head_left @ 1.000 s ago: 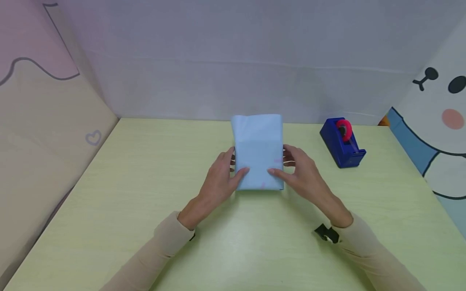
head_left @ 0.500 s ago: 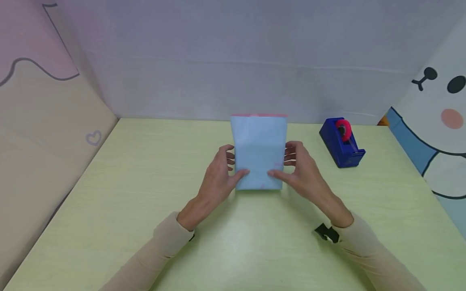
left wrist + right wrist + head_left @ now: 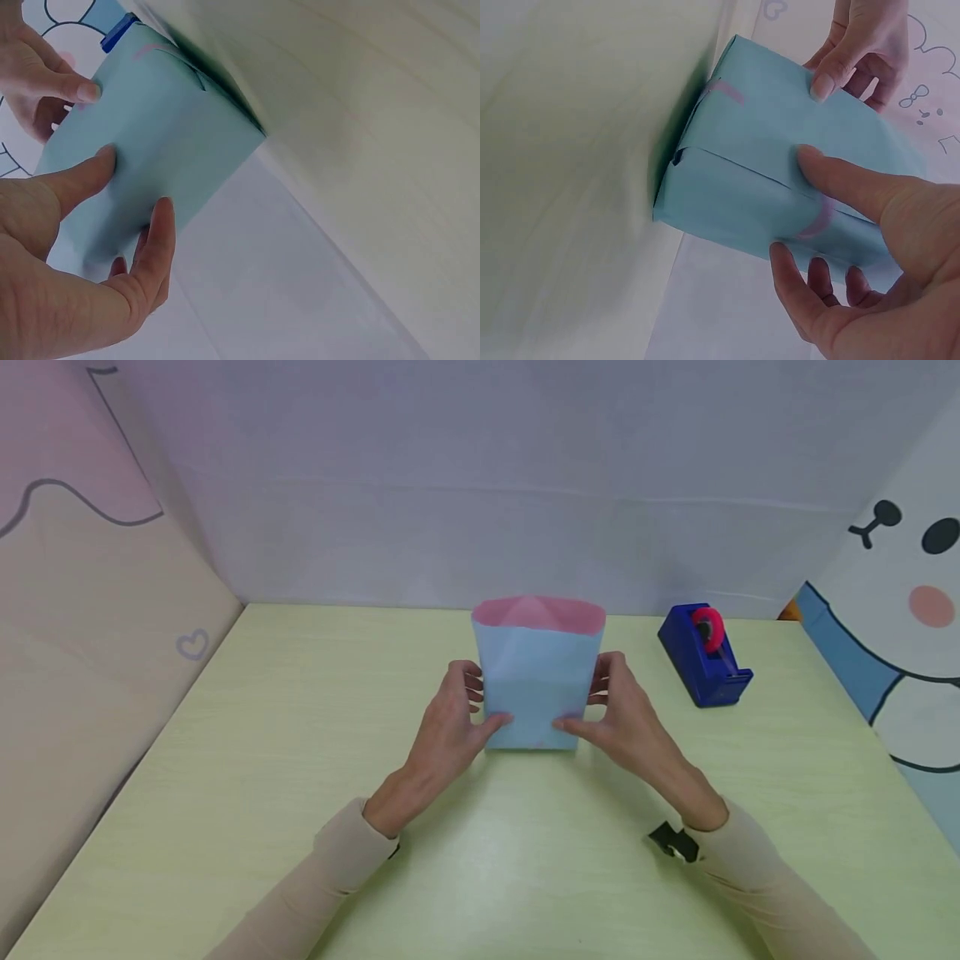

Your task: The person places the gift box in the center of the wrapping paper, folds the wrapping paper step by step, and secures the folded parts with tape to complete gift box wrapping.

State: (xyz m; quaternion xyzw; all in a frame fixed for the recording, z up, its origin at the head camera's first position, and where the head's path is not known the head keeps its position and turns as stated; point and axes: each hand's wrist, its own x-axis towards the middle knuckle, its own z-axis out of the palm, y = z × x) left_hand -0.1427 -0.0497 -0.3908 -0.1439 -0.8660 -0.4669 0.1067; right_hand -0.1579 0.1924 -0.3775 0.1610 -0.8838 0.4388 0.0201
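A light blue paper bag point(image 3: 534, 685) stands upright on the table, its pink inside showing through the open top. At its left side, my left hand point(image 3: 448, 722) holds it with the thumb on the front face and the fingers along the side. My right hand point(image 3: 633, 722) grips the opposite side in the same way. Strips of pink tape point(image 3: 817, 217) cross the bag's side seam and bottom edge in the right wrist view. From the left wrist, the paper bag point(image 3: 161, 127) shows a folded bottom flap.
A dark blue tape dispenser point(image 3: 705, 660) with a pink roll sits at the back right of the pale wooden table point(image 3: 337, 693). A grey-white cloth backdrop point(image 3: 420, 543) rises behind, with printed panels at both sides.
The bag's top has spread from flat to a wide oval mouth, revealing the pink inside. My right fingers have shifted slightly outward; both thumbs stay on the front.
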